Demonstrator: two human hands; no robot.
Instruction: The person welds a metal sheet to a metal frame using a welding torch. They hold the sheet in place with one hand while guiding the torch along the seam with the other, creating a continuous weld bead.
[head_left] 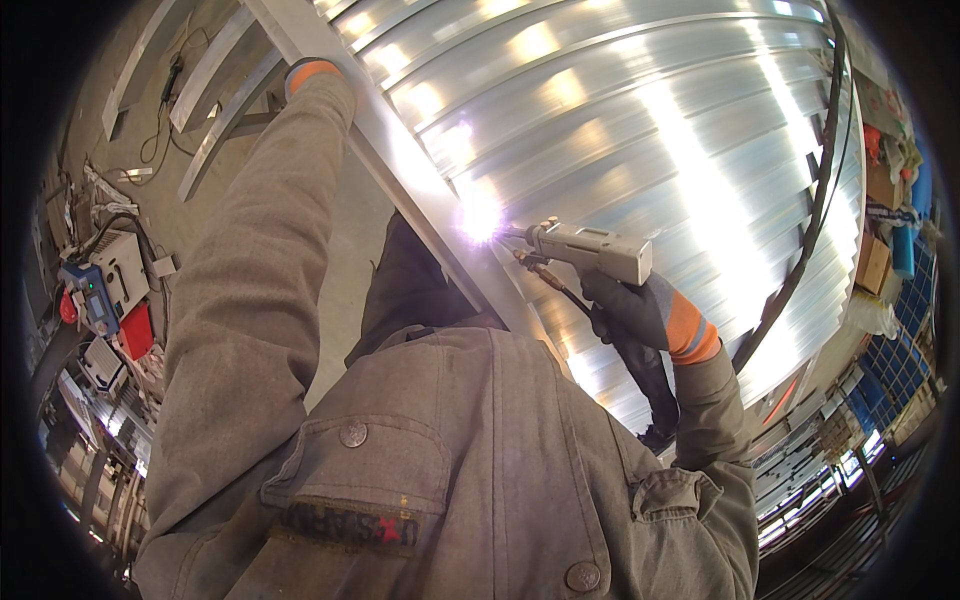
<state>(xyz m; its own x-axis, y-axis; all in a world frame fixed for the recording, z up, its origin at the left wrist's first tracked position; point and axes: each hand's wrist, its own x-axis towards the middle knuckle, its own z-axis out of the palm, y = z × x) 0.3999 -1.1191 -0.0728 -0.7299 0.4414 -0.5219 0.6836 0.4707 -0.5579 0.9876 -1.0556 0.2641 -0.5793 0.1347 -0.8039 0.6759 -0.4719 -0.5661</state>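
Observation:
In my right hand (640, 310), gloved in black with an orange cuff, is a boxy tan welding torch (595, 250). Its tip points left at the panel's edge, where a white-violet glare (481, 215) hides the spot itself. A black-sleeved cable (640, 375) hangs below the grip. The work is a large shiny ribbed metal panel (620, 130) with a flat metal bar (405, 165) along its left side. Farther up that bar lies my left hand (312, 72); only its orange cuff and glove edge show, the fingers are hidden.
Curved metal strips (225, 70) stick out at the upper left. A blue-and-white machine (98, 285) and a red object (137, 332) stand on the left. A dark hose (815, 205) runs over the panel's right side. Cardboard boxes (875, 262) and blue mesh (905, 325) lie beyond.

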